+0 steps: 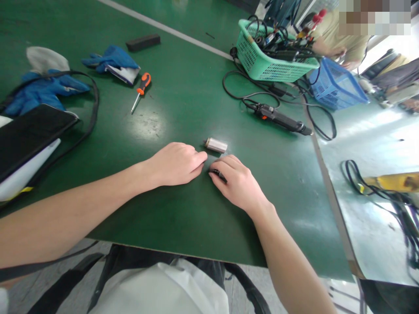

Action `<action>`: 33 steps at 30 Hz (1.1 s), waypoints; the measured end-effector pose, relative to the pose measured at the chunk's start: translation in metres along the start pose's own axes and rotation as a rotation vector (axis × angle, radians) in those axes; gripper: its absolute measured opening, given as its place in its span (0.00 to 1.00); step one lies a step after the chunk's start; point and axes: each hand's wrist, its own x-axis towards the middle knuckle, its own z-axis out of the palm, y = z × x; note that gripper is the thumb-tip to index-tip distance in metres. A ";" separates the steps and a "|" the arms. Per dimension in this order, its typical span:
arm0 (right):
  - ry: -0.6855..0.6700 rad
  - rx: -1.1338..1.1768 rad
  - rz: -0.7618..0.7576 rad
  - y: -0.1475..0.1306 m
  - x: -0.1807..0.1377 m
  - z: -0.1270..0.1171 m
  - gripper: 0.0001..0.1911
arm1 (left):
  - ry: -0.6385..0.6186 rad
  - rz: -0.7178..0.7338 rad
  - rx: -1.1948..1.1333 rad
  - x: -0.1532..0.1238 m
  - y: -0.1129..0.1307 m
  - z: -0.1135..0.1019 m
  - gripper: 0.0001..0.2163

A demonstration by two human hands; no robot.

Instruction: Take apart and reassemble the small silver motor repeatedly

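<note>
Both my hands rest on the green table [183, 100] near its front edge. My left hand [175, 163] has its fingers curled and pressed together, fingertips pointing right; whether anything is in it is hidden. My right hand [237, 181] is closed over a small dark part [218, 174] that peeks out under its fingers. A small silver metal cylinder [216, 145] lies on the table just beyond both hands, untouched.
An orange-handled screwdriver [140, 90], blue gloves [113, 61], a black block [143, 42] and a dark bag [26, 139] lie left. At the back right sit a black electric screwdriver [281, 120] with cable, a green basket [268, 54] and a blue basket [337, 85]. Another person's arm [337, 43] shows there.
</note>
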 end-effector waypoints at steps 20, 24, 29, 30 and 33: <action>-0.086 -0.431 1.060 0.128 -0.090 -0.096 0.14 | -0.005 0.026 0.012 -0.001 -0.003 0.003 0.11; -0.072 -0.457 1.100 0.123 -0.089 -0.095 0.14 | -0.007 0.030 0.016 -0.001 -0.003 0.003 0.11; -0.057 -0.471 1.122 0.116 -0.084 -0.092 0.18 | -0.003 0.029 0.031 -0.001 -0.003 0.002 0.11; -0.051 -0.473 1.130 0.116 -0.084 -0.092 0.19 | -0.001 0.030 0.033 -0.001 -0.003 0.002 0.11; -0.022 -0.483 1.130 0.116 -0.084 -0.091 0.20 | 0.002 0.034 0.036 -0.001 -0.003 0.003 0.10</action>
